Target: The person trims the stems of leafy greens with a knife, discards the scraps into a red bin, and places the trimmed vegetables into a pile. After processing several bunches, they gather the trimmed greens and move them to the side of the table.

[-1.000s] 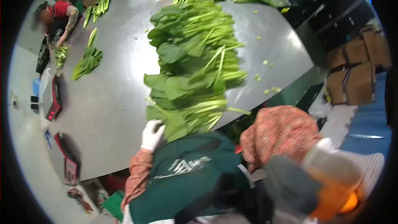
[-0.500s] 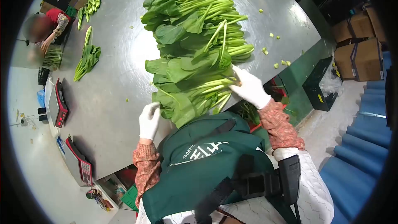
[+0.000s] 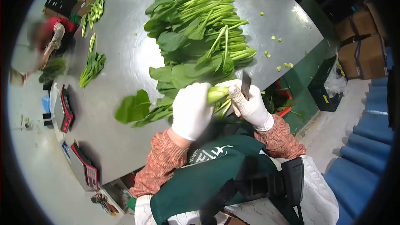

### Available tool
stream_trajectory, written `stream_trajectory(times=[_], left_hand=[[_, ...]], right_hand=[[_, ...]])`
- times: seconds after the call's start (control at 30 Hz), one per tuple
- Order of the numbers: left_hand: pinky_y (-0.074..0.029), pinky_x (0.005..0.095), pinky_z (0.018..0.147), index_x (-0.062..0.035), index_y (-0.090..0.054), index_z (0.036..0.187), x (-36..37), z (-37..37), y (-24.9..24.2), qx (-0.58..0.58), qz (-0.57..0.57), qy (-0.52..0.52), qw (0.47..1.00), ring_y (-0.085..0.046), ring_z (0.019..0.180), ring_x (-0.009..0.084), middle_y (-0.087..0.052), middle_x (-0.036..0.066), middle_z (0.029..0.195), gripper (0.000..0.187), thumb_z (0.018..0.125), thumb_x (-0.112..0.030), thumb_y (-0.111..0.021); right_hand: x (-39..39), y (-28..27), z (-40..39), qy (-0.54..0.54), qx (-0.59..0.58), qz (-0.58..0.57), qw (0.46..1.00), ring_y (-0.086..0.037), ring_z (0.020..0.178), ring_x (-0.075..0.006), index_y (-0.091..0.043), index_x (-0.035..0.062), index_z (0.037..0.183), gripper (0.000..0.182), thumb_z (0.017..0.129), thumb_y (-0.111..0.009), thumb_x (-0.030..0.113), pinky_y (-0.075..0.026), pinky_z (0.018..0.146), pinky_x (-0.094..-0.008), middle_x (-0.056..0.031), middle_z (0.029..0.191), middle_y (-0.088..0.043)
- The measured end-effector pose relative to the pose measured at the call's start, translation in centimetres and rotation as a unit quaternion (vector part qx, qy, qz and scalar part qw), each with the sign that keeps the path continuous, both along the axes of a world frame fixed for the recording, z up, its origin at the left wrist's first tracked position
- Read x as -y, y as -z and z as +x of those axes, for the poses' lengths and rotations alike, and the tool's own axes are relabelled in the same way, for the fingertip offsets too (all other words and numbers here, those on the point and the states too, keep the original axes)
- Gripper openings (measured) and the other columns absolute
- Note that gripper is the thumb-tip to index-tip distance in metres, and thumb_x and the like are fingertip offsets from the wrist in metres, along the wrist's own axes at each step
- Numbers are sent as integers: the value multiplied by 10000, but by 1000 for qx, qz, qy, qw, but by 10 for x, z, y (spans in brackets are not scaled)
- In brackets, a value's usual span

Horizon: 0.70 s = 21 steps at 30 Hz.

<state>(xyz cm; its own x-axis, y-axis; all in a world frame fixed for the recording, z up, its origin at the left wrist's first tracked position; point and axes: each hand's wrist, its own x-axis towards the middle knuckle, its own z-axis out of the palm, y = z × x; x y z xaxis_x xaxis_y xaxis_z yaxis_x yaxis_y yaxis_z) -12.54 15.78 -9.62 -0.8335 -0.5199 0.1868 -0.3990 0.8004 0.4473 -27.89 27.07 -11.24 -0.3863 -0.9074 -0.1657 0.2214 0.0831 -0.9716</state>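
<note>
My left hand (image 3: 191, 111), in a white glove, is closed round a leafy green vegetable (image 3: 216, 94). Its pale stem end points right and its leaves hang out to the left. My right hand (image 3: 253, 107), also gloved, grips a small knife (image 3: 246, 85) with the dark blade sticking up. The right thumb lies at the cut end of the stem, close to the blade. Just beyond both hands, a long heap of leafy greens (image 3: 200, 14) lies on the metal table (image 3: 121, 58), stems to the right.
Two red scales (image 3: 66, 110) stand along the left edge. Loose greens (image 3: 92, 64) lie at the left, and cut stem bits (image 3: 266, 54) at the right. A red basket (image 3: 285, 100) is below the table edge. Another person (image 3: 56, 33) handles greens at far left.
My left hand has moved right and up and taken hold of a leafy green. My right hand has drawn slightly closer, and a knife blade now shows in it.
</note>
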Motion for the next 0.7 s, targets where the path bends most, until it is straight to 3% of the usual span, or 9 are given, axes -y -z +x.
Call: stream_trajectory(times=[0.13, 0.17, 0.23, 0.37, 0.43, 0.47, 0.5, 0.6, 0.7], left_hand=[[-514, 418, 720, -37, -572, 1058, 5, -3, 10, -25, 4, -29, 999, -639, 830, 355, -631, 165, 898, 328, 764, -61, -715], [-516, 418, 709, -38, -573, 1057, 3, -3, 12, -23, 16, -32, 999, -641, 816, 360, -633, 166, 887, 323, 769, -63, -716], [-518, 407, 694, -36, -569, 1035, -2, -4, 15, -40, 37, -25, 998, -644, 791, 376, -639, 175, 854, 293, 783, -68, -715], [-519, 394, 689, -42, -572, 1025, -7, -1, 12, -41, 126, -19, 991, -658, 776, 359, -649, 179, 845, 247, 821, -80, -708], [-521, 392, 691, -46, -573, 1026, -3, 2, 9, -39, 161, -17, 986, -662, 769, 349, -651, 176, 841, 232, 840, -91, -705], [-524, 390, 698, -44, -571, 1042, 2, -2, 10, -40, 158, -21, 986, -666, 780, 346, -654, 177, 857, 260, 841, -114, -719], [-527, 388, 706, -42, -569, 1059, 6, -4, 13, -33, 159, -27, 986, -671, 792, 343, -658, 178, 873, 289, 841, -138, -733], [-535, 387, 737, -36, -562, 1129, -1, 1, 17, 15, 220, -12, 975, -682, 842, 340, -672, 188, 954, 420, 833, -234, -783], [-531, 365, 762, -43, -561, 1166, 1, 0, 18, -75, 265, 72, 959, -685, 842, 304, -683, 153, 976, 440, 850, -260, -776]], right_hand=[[-3, 27, -5, 29, -337, -30, 940, -706, 818, -251, -640, 29, 1171, 313, 859, -643, 12, -543, 714, -327, -120, 923, -703], [-4, 33, -3, 30, -379, -54, 923, -698, 814, -301, -626, 67, 1210, 446, 774, -625, -24, -554, 697, -352, -142, 938, -695], [0, 23, 4, 26, -377, -33, 925, -694, 797, -334, -612, 58, 1208, 397, 817, -622, -7, -556, 703, -377, -156, 903, -699], [6, 55, 0, 19, -340, 26, 940, -637, 600, -240, -639, 19, 1188, 298, 891, -607, 27, -498, 588, -339, -147, 723, -648], [1, 81, -8, 9, -286, 89, 954, -684, 820, -398, -639, 35, 1157, 251, 912, -595, 67, -548, 681, -405, -247, 896, -684], [-7, 80, -9, 11, -231, 106, 967, -706, 702, -273, -671, 25, 1113, 199, 943, -583, 79, -530, 624, -343, -180, 764, -691], [-10, 69, -10, -21, -85, 125, 988, -631, 664, -82, -642, 47, 1240, 283, 967, -587, 94, -481, 596, -252, -39, 749, -666], [-13, 25, -13, -122, 31, -12, 992, -517, 758, 7, -485, 95, 1458, 542, 947, -665, 124, -443, 658, -179, 36, 993, -638], [2, 31, -11, -127, -101, -128, 978, -433, 676, 0, -612, 71, 1311, 427, 903, -726, 124, -386, 592, -183, 31, 997, -649]])
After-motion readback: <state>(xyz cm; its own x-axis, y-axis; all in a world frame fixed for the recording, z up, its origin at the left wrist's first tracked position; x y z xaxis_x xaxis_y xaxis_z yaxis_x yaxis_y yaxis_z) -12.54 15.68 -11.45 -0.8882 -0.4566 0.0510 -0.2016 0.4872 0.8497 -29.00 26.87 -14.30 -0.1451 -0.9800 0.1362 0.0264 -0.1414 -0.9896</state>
